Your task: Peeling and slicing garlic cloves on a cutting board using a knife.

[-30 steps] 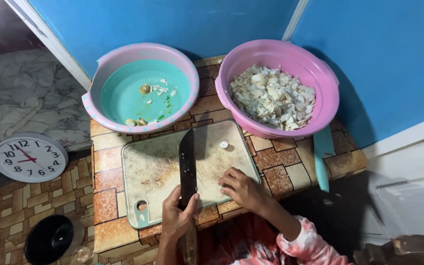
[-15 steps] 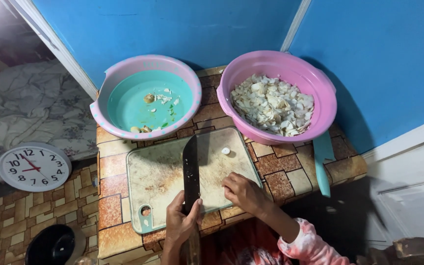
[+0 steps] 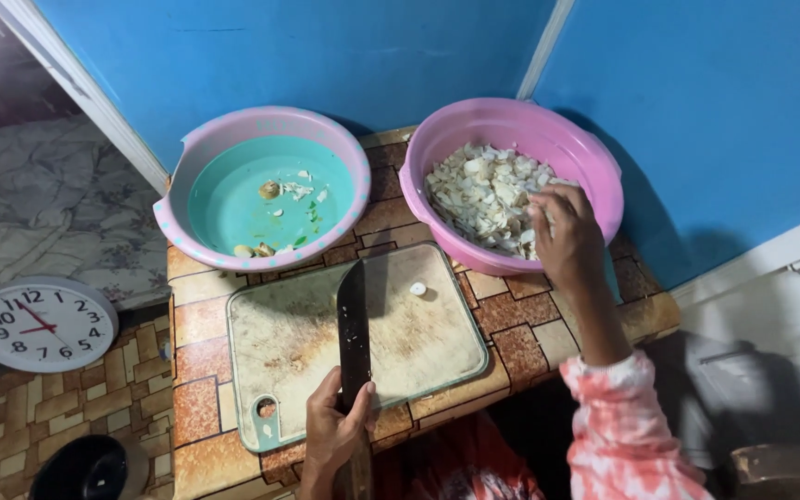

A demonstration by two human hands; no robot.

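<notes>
Left hand (image 3: 333, 435) gripping knife (image 3: 354, 343) over near-bare board (image 3: 363, 343), right hand (image 3: 565, 236) dipping loosely cupped into pink bowl (image 3: 594, 153) heaped with chopped pieces (image 3: 479, 194); one slice (image 3: 418, 289) remaining.

Both hands bare — right hand (image 3: 567, 236) comes out of a pink-and-white tie-dye sleeve (image 3: 618, 431) (cuff gathered), left hand (image 3: 331, 435) sleeveless in view.
</notes>
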